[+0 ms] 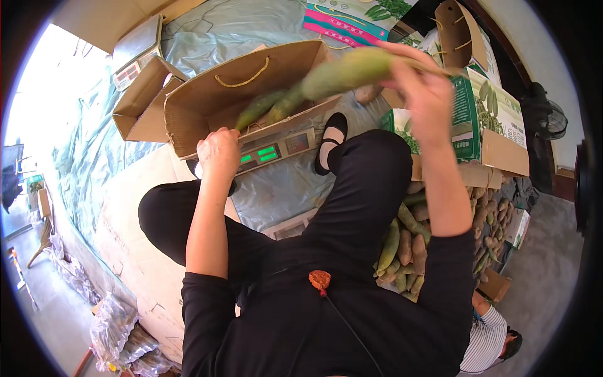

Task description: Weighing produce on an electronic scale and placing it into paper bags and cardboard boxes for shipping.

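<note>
An open cardboard carton (188, 119) with a yellow cord handle (245, 74) rests on a scale (295, 143) in front of me. My left hand (218, 151) is closed on the carton's near rim, toward its left end. Long green vegetables, which look like radishes (260, 107), lie inside the carton. Blurred by motion, my right hand (422, 88) is closed round the thin end of another long green radish (352, 69). That radish slants over the carton's right end, its thick end pointing left. Green digits glow on the scale's display.
Printed cartons (502, 119) stand at the right, near a small black fan (545, 113). A heap of green and brown radishes (402, 245) lies beside my right thigh. Another scale (137, 50) sits far left on plastic sheeting. A person in a striped shirt (487, 339) is at lower right.
</note>
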The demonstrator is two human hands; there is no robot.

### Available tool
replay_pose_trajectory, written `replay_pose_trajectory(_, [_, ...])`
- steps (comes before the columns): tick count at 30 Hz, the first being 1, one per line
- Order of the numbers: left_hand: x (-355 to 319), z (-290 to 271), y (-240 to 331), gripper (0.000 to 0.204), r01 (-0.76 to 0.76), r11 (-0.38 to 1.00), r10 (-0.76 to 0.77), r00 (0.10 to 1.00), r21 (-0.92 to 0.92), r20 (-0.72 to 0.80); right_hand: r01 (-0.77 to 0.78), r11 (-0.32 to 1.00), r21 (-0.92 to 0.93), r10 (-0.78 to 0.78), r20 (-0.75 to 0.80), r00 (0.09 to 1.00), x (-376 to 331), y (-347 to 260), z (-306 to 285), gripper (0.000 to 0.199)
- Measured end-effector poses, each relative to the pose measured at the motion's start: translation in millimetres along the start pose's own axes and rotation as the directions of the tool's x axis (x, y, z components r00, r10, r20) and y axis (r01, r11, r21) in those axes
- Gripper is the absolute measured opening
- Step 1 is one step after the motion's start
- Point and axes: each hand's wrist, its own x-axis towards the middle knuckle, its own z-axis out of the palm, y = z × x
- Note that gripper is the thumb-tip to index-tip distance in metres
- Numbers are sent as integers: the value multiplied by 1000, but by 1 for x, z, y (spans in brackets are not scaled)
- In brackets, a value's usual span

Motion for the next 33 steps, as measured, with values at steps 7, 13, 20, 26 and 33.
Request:
replay_pose_trajectory(7, [1,-1,1,20,23,1000,-23,999,4,40,-176,965,193,176,17,984,24,104,155,18])
replay_pose_trajectory(13, [3,-5,8,14,17,1000,-18,998,25,54,-665,684,-302,723,159,672,25,114,148,35])
replay_pose_trajectory(20, [4,-5,2,21,44,995,-52,995,88,86,-163,956,-245,264,465,845,13,17,26,36])
replay_pose_trajectory(26, [6,-15,18,25,88,995,-93,987,48,129,-337,901,-275,351,2,937,-66,29,-112,26])
replay_pose_trajectory(33, [7,-15,17,26,127,991,-131,980,41,147,-578,398,-713,522,-341,781,-228,198,-218,25])
